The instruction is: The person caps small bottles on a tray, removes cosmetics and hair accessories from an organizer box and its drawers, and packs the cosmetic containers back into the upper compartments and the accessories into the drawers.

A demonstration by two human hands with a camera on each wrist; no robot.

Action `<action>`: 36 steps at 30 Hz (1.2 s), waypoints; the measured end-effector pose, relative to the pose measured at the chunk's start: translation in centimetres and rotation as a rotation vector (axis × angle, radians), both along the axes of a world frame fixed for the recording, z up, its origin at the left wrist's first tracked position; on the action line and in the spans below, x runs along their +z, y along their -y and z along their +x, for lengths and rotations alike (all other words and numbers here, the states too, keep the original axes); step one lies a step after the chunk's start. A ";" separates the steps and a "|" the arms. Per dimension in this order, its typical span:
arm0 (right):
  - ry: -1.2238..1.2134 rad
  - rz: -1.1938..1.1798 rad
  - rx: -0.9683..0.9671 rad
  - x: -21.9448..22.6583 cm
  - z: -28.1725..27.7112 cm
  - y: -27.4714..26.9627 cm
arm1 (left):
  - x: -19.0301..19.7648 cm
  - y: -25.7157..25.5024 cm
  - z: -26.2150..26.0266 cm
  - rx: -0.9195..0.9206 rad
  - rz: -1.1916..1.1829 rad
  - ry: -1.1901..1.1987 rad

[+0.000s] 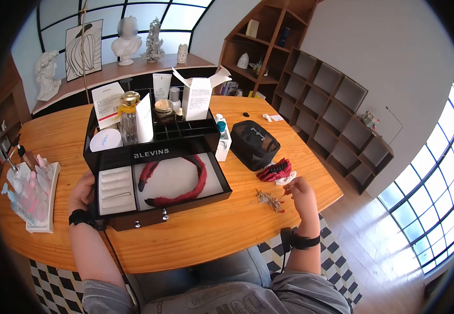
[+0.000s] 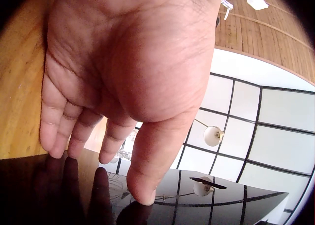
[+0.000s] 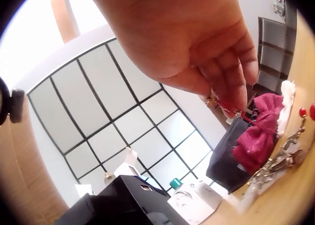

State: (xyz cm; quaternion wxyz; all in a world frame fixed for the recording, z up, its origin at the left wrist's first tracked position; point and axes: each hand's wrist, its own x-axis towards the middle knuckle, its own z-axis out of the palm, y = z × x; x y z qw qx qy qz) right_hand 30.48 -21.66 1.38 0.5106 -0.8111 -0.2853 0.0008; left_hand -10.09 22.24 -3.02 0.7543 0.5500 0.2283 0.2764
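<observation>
My left hand is at the left side of a black cosmetics organizer, its fairly straight fingers and thumb touching the glossy black surface in the left wrist view. The organizer's front drawer is pulled out. Inside it lie a dark red headband and a white ring insert. Over the table's right part, my right hand pinches a small red-and-gold piece of jewellery, partly hidden by the fingers. Below it lies gold jewellery with red beads, near a dark red bow with a black clip.
A black mesh pouch stands behind the bow. Bottles, a jar and an opened white box fill the organizer's top. On the left, a white tray holds several pink and clear bottles. The table's edge runs close before my body.
</observation>
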 end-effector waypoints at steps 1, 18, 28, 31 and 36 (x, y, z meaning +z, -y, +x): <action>-0.075 0.082 0.007 0.7 -0.3 -0.3 | -0.1 -0.2 -0.1 -0.023 -0.034 0.011; -1.064 1.149 1.210 14.1 -6.6 -15.3 | -0.7 -0.2 -0.2 0.030 0.001 -0.024; -1.078 0.944 1.375 13.3 -11.7 -17.3 | 0.0 0.3 0.2 0.123 -0.127 0.013; -1.056 0.900 1.403 13.2 -12.2 -17.5 | -2.5 -2.9 -0.9 0.238 -0.152 0.189; -1.005 0.777 1.450 13.6 -14.1 -16.6 | 3.9 2.1 -3.1 0.561 0.006 0.350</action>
